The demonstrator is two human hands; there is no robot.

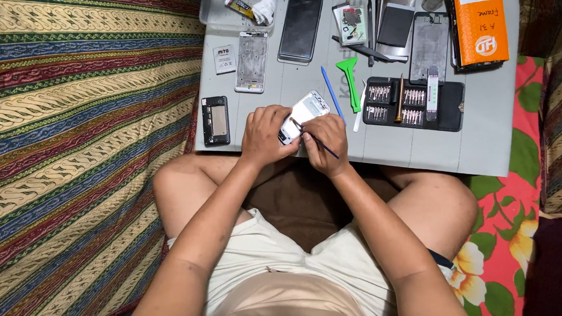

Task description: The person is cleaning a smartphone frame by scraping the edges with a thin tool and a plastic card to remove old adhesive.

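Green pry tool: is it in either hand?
No. The green pry tool lies on the mat, apart from both hands, beside the bit case.

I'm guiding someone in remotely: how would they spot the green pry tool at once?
Start at the grey work mat, then find the black screwdriver bit case lying open on it. The green pry tool lies just left of that case, beside a thin blue stick; it alone is bright green with a wide flat head.
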